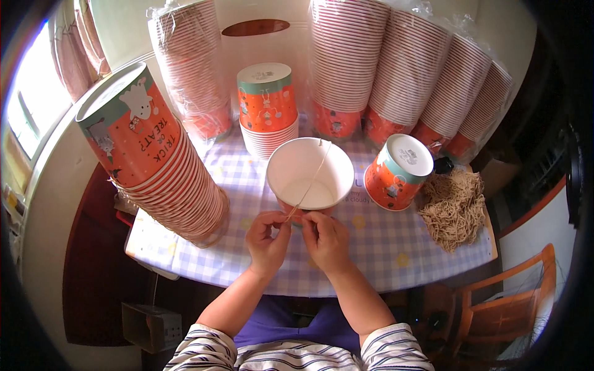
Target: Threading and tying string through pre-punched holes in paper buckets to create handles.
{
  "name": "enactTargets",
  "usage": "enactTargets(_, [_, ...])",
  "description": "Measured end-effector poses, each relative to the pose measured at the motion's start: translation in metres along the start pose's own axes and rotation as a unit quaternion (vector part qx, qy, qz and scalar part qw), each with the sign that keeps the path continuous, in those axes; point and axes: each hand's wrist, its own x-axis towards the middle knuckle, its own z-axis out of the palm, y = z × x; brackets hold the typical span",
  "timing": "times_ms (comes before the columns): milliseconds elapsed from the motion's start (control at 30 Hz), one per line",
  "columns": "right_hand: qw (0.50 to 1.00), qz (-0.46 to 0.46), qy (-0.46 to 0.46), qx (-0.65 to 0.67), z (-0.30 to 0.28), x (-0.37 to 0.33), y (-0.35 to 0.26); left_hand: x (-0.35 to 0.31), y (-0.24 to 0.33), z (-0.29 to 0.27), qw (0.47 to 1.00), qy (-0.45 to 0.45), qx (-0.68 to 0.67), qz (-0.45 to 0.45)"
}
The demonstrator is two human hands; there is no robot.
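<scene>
An orange paper bucket (308,147) with a white inside stands upright on the table, its mouth facing me. A thin beige string (317,166) crosses that mouth from the far rim to the near rim. At the near rim my left hand (268,242) is closed, pinching the string between thumb and fingertips. Close beside it, my right hand (326,241) is also closed in a pinch against the bucket's near side. What lies between its fingertips is too small to make out. To the right sits an upside-down orange bucket (396,179) with a green band, next to a heap of beige strings (455,210).
A tall leaning stack of upside-down buckets (167,167) stands at the left. Behind the bucket is a shorter stack (266,105). Several plastic-wrapped stacks (346,62) line the back. A checked cloth (284,266) covers the table; a wooden chair (507,309) is at the lower right.
</scene>
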Motion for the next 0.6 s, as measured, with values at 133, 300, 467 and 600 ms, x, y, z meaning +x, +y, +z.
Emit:
enactTargets(133, [0.999,0.017,-0.03,-0.013,0.002,0.002,-0.001,-0.002,-0.001,-0.002,0.994,-0.017,-0.038,-0.104])
enactTargets(300, [0.996,0.07,-0.048,0.019,0.004,0.003,-0.006,0.0,0.002,-0.001,0.977,-0.013,-0.11,-0.182])
enactTargets(467, [0.95,0.245,-0.078,0.179,0.005,0.004,-0.013,0.002,-0.003,-0.003,0.963,-0.014,-0.171,-0.206])
enactTargets(600, [0.907,0.288,-0.096,0.292,0.002,0.008,-0.013,0.003,-0.003,-0.005,0.955,-0.027,-0.194,-0.224])
